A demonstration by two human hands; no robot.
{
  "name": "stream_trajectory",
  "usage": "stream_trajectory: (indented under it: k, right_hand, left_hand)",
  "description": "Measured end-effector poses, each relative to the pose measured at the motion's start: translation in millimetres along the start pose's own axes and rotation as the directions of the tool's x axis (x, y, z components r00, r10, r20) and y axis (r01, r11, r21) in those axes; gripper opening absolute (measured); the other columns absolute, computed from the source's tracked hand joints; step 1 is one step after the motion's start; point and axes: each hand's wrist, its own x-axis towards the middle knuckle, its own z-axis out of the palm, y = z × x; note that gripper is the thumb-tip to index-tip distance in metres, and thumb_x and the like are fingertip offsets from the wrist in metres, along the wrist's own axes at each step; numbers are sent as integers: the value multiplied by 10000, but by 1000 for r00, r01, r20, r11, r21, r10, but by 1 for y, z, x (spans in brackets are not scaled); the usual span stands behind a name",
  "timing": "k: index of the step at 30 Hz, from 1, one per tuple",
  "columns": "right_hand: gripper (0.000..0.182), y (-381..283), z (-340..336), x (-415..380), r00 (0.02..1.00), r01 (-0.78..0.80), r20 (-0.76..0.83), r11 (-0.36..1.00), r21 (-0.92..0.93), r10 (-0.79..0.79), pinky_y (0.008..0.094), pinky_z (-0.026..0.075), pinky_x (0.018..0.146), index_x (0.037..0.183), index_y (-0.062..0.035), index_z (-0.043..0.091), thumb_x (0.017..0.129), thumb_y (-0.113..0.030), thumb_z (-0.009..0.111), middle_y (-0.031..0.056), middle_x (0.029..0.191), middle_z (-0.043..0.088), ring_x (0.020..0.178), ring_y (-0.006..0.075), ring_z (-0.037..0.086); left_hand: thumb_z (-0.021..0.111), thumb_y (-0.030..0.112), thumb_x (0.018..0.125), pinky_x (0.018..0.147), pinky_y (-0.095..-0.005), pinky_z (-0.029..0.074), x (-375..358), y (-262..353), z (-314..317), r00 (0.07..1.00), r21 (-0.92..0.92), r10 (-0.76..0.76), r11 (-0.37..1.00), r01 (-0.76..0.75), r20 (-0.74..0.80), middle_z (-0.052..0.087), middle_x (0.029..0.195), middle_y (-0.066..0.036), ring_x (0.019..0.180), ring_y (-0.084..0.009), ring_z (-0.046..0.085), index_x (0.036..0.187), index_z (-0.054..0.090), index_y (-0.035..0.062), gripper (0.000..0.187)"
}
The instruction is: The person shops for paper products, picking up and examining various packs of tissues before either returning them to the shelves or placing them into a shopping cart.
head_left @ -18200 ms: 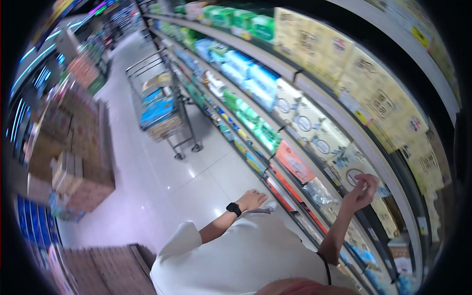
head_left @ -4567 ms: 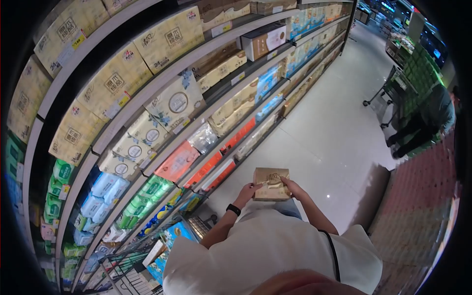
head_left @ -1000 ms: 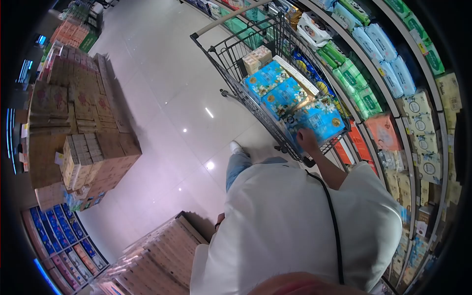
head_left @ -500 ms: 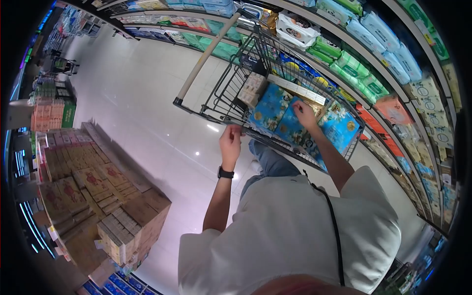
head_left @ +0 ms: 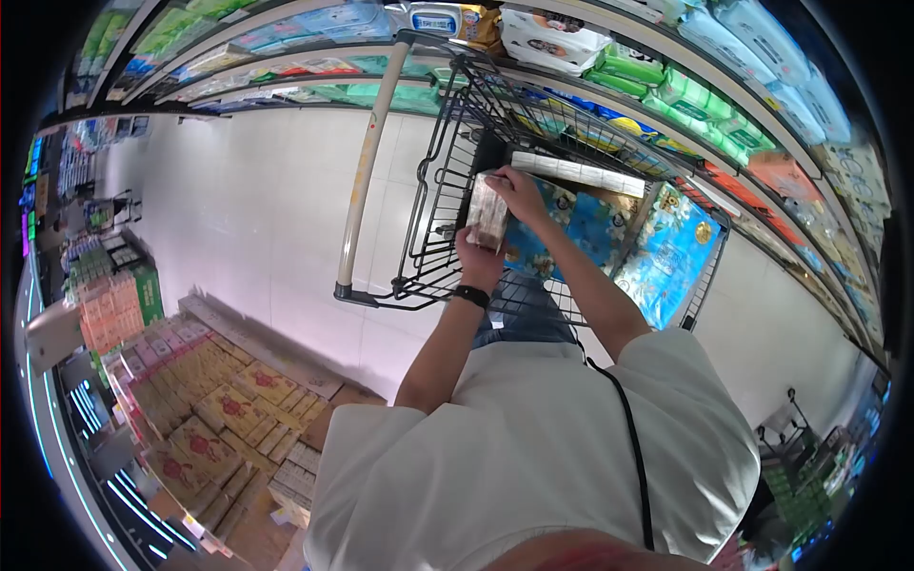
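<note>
A small white-and-brown pack (head_left: 487,211), perhaps of tissues, stands at the handle end of the shopping cart (head_left: 419,249). My left hand (head_left: 479,259), a dark band on its wrist, is closed at the pack's near end. At the far end, the fingers of my right hand (head_left: 519,193) are closed over its top edge. Right beside it lie blue flowered packs (head_left: 581,226), partly covered by my right forearm. A long white pack (head_left: 576,175) runs along the far side of the cart, and another large blue pack (head_left: 669,249) fills its right end.
Shelves of wipes packs (head_left: 690,105) curve close behind the cart. The cart's handle bar (head_left: 367,171) is on its left. A low stack of cartons (head_left: 228,404) stands on the floor (head_left: 257,209) at lower left. Another cart (head_left: 795,428) is at the lower right.
My right hand has moved left from the blue packs to the white-and-brown pack. My left hand has come from outside the cart onto the same pack. The view has turned.
</note>
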Motion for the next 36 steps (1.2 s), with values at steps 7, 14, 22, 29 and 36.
stream_trajectory:
  k: [7,14,22,29,36]
  right_hand:
    - [157,-152,-71,-144,854,508,-96,860,-52,-511,405,466,1004,991,0,663,858,-70,707,106,1156,692,1246,309,574]
    - [718,-234,-60,-350,739,400,-603,916,34,-301,479,433,1060,1358,-34,557,727,-209,853,182,1514,415,1382,327,442]
    - [735,-209,-71,-481,612,334,-789,923,190,-59,369,392,1091,1472,-5,419,826,-139,742,147,1541,391,1336,240,476]
    - [600,-160,-122,-574,683,481,-726,798,363,-82,366,399,1091,1370,55,521,788,-47,627,151,1421,540,1292,241,524]
    - [586,-144,-191,-721,579,390,-807,909,151,-114,371,428,1059,1349,-48,585,816,-256,710,112,1421,553,1238,233,550]
  left_hand:
    - [436,511,967,1046,-497,409,-128,12,10,840,-101,-349,900,425,416,511,1407,-102,1268,-260,506,1405,479,130,583]
    - [530,99,962,1141,-479,338,-173,18,1,446,462,-502,863,203,741,400,1518,-36,1391,-265,397,1510,330,279,610]
    - [699,-44,802,1124,-434,357,-282,-35,-4,144,593,-619,621,-513,772,319,1500,-131,1384,-252,361,1552,-14,148,1053]
    - [626,-1,869,976,-402,507,-319,-70,5,127,657,-731,505,-560,670,457,1419,-183,1201,-259,555,1545,7,217,942]
    - [576,361,964,931,-344,500,-358,-258,-10,202,940,-932,255,-227,302,549,1290,-161,1077,-259,603,1453,340,-3,654]
